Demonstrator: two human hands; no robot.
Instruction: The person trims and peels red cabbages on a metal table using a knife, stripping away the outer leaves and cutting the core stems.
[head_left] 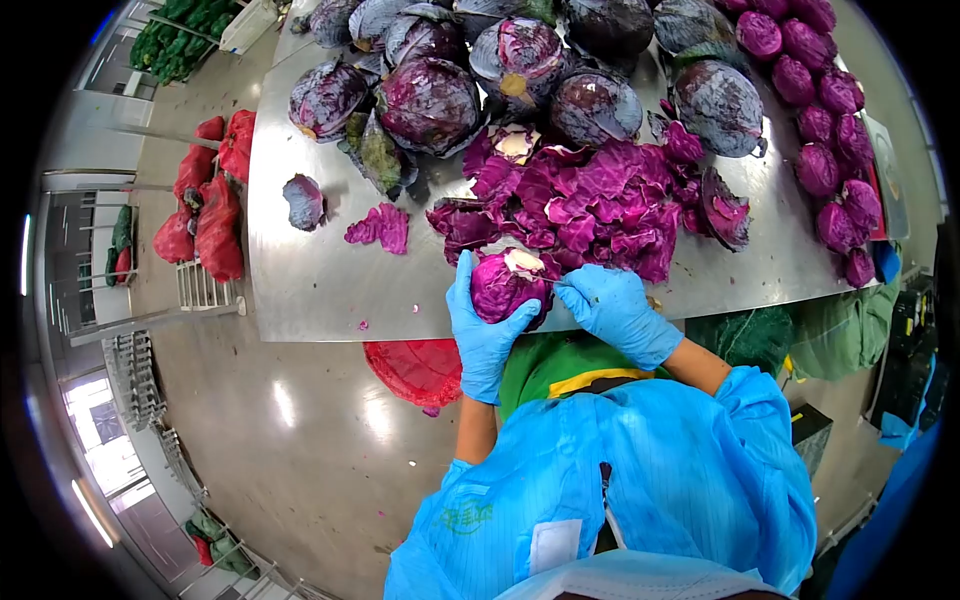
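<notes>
My left hand [478, 335], in a blue glove, is wrapped round the left and lower side of a peeled red cabbage [503, 287] at the table's near edge. The pale cut stem of the cabbage faces up and away from me. Just to its right, my gloved right hand [612, 310] is closed on a small knife [543, 278]. Only a thin bit of its blade shows, pointing at the cabbage by the stem; the handle is hidden in the fist. Beyond both hands lies a heap of torn purple cabbage leaves [600, 205].
Unpeeled red cabbages [430, 105] crowd the far side of the metal table [330, 270]. Peeled ones [817, 168] line its right edge. Loose leaves [380, 228] lie at left. Red mesh sacks [217, 215] stand left of the table, and a red bag [415, 370] sits below its near edge.
</notes>
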